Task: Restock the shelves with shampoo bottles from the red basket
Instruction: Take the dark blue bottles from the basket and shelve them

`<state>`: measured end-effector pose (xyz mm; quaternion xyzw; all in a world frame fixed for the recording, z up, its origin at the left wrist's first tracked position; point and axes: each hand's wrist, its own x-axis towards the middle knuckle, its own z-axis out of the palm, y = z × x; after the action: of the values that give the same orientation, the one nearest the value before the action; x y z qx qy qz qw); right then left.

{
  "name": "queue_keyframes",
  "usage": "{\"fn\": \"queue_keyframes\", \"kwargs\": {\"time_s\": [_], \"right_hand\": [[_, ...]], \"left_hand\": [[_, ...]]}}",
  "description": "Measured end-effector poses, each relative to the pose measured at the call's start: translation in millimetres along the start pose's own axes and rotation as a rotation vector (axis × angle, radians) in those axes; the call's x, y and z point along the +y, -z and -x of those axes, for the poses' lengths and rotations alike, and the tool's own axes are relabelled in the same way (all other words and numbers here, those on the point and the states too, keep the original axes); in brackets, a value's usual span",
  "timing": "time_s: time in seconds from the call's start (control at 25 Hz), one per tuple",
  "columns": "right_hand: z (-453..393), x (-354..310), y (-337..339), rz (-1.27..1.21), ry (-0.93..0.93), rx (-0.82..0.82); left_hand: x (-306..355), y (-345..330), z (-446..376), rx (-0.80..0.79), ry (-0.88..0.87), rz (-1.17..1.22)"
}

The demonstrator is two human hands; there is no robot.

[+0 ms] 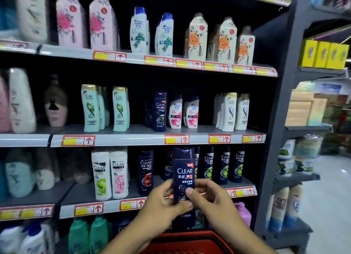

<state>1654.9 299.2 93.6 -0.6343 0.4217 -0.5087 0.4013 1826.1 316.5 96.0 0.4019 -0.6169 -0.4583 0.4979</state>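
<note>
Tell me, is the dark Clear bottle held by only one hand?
No, both the left hand and right hand grip the bottle.

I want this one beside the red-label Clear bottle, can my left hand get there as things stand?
Probably not yet: the left hand and right hand both grip the dark Clear bottle. The way to the red-label bottle looks open.

Yellow boxes (325, 54) stood in a row on the side rack (281, 132) at the far right, tan cartons (302, 109) stacked one level below them. A pale tiled floor (326, 206) stretched away to the right. Red-and-yellow price tags (78, 140) lined the ledges.
</note>
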Motion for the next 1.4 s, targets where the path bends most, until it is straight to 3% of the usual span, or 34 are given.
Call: {"fn": "queue_keyframes", "kwargs": {"time_s": [0.28,0.6,0.84,1.0,1.4], "right_hand": [[-28,3,-17,-0.059,0.018,0.048],[-163,-49,-50,-0.106,0.138,0.068],[-250,-52,-66,0.049,0.176,0.109],[-270,-39,-70,0.184,0.178,0.125],[-248,-32,-65,0.105,0.177,0.183]], "left_hand": [[-4,10,-39,0.193,-0.054,-0.102],[51,78,-172,0.497,-0.238,-0.175],[47,107,-252,0.632,-0.258,-0.338],[31,113,-269,0.655,-0.275,-0.437],[40,115,-250,0.627,-0.246,-0.470]]}}
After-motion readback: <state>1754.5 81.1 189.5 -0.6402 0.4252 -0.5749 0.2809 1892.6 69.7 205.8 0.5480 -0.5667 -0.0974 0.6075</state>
